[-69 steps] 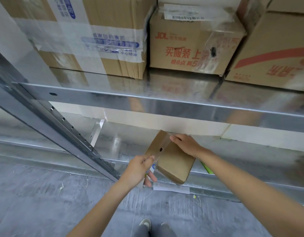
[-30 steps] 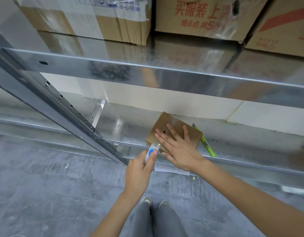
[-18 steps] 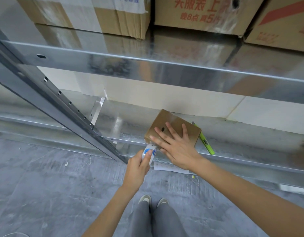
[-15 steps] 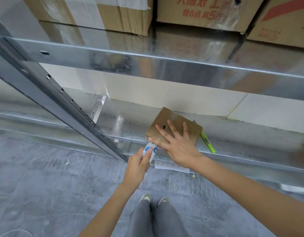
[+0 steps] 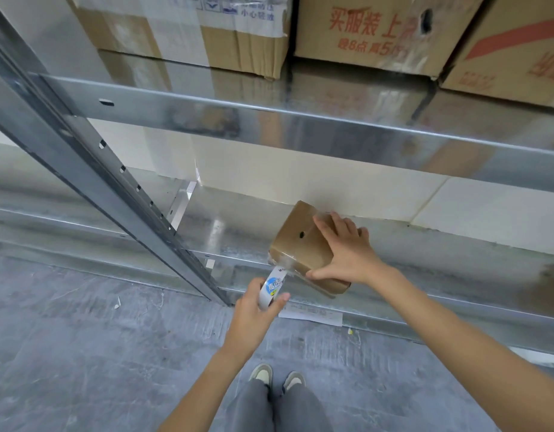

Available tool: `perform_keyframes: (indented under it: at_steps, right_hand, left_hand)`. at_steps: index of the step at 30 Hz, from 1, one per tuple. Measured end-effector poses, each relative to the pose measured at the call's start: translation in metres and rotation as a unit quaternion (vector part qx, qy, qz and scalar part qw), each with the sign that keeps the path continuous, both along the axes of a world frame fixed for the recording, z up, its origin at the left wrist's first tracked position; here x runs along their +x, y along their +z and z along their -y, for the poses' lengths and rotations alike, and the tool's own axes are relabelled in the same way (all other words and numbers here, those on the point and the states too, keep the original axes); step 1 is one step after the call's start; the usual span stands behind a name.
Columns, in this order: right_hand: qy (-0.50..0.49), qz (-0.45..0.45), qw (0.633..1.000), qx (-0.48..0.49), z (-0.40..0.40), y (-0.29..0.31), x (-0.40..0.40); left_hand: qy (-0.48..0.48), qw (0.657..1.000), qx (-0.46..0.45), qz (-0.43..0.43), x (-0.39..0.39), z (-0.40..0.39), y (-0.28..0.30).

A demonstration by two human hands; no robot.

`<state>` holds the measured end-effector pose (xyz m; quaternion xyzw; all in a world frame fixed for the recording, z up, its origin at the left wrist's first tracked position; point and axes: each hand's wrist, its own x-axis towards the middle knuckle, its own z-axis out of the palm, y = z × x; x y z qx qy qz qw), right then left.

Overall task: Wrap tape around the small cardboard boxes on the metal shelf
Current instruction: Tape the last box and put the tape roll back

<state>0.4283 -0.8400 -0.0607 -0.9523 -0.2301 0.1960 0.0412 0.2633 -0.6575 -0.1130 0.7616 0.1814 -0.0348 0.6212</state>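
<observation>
Right hand [image 5: 347, 257] is clasping the small cardboard box [image 5: 303, 244] on the metal shelf [image 5: 232, 226]; just below-left of that grip, left hand [image 5: 253, 313] is pinching the tape roll [image 5: 273, 286].

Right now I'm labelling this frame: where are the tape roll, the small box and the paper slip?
tape roll [image 5: 272, 287], head view, printed side.
small box [image 5: 296, 244], head view, top face.
paper slip [image 5: 313, 316], head view, middle.

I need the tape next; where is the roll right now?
In the head view the tape roll is low and centre, gripped in the left hand, just below the near left corner of the small box at the shelf's front edge.
</observation>
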Motion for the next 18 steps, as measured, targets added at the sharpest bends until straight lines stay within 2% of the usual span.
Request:
perform_keyframes:
  at_steps: [3, 6, 10, 14, 16, 17, 18]
  right_hand:
    - [-0.028, -0.045, 0.998, 0.042, -0.005, 0.005, 0.001]
    - [-0.077, -0.138, 0.980, 0.123, -0.008, 0.010, 0.001]
    - [-0.172, -0.299, 0.891, 0.295, -0.005, 0.018, 0.001]
    - [-0.215, -0.433, 0.795, 0.366, -0.003, 0.003, -0.008]
    - [-0.258, -0.444, 0.768, 0.383, -0.004, 0.004, -0.013]
    - [-0.273, -0.434, 0.764, 0.391, -0.005, 0.007, -0.014]
    - [-0.274, -0.412, 0.775, 0.394, -0.007, 0.011, -0.014]
  left_hand:
    - [0.041, 0.997, -0.012, 0.062, -0.008, 0.003, 0.019]
    - [0.067, 0.989, -0.014, 0.130, -0.007, -0.004, 0.045]
    - [0.055, 0.983, 0.020, 0.173, 0.008, -0.024, 0.071]
    - [0.025, 0.983, 0.036, 0.176, 0.037, -0.026, 0.086]
    - [0.000, 0.984, 0.039, 0.172, 0.053, -0.022, 0.088]
    - [-0.011, 0.984, 0.040, 0.172, 0.059, -0.020, 0.089]
    - [-0.019, 0.984, 0.042, 0.171, 0.065, -0.018, 0.090]
